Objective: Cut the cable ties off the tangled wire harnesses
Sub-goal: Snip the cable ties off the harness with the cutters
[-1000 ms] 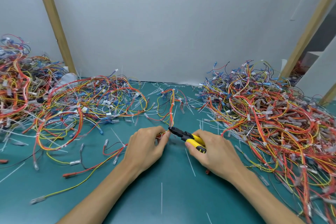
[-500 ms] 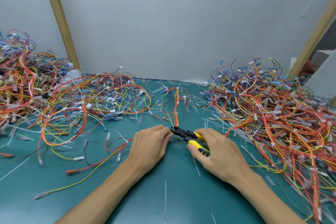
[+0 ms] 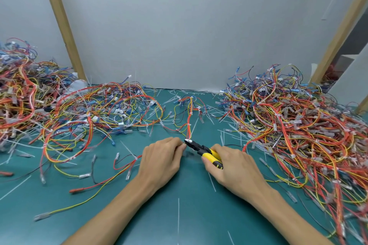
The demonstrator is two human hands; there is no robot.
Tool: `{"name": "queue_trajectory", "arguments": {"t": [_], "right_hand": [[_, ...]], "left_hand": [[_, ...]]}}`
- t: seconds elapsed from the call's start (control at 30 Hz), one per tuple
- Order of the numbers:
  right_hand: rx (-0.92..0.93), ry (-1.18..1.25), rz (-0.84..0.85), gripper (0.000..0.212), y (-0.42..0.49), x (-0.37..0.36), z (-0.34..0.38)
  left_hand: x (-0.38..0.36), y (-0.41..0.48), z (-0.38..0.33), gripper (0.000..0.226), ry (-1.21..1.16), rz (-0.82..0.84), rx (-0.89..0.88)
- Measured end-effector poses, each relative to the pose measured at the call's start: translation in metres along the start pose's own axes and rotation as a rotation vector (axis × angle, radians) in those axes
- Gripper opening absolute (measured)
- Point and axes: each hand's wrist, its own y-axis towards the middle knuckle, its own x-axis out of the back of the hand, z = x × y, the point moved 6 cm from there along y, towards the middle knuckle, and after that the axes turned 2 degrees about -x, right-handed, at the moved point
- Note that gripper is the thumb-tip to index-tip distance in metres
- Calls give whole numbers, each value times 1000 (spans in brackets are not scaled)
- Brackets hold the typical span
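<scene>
The left hand (image 3: 161,157) is pinching a wire bundle (image 3: 188,125) mid-surface; the right hand (image 3: 235,163), fingers (image 3: 208,163) curled round the cutters (image 3: 201,148), is holding their tips at a white tie (image 3: 188,141); next is probably squeezing through it, sparing the wires.

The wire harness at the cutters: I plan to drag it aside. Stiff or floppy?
Probably floppy: the wire harness bends in loose curves of thin wires. Likely light too. It may snag, as its branches reach toward the left pile.
</scene>
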Motion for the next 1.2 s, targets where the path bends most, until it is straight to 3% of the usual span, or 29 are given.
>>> {"name": "queue_trajectory", "arguments": {"t": [0.1, 0.23, 0.43, 0.63, 0.87, 0.93, 1.07, 1.2], "right_hand": [[-16, 65, 0, 44, 0, 4, -2], [-21, 363, 61, 48, 3, 9, -5], [-122, 830, 312, 45, 4, -2, -9], [-173, 986, 439, 54, 3, -8, -7], [-187, 913, 399, 49, 1, -5, -6], [-169, 761, 306, 54, 1, 0, -5], [-64, 219, 60, 51, 1, 10, -5], [-8, 184, 28, 52, 4, 8, -5]], "left_hand": [[4, -1, -2, 24, -21, -50, -18], [18, -3, -10, 21, -114, -186, -63], [15, -2, -11, 24, -240, -144, -63], [16, -1, -11, 19, -224, -158, -53], [19, -3, -11, 17, -186, -221, -56], [21, -3, -9, 17, -175, -246, -54], [18, -3, -6, 12, -147, -254, -53], [15, -3, -7, 13, -122, -238, -82]]}}
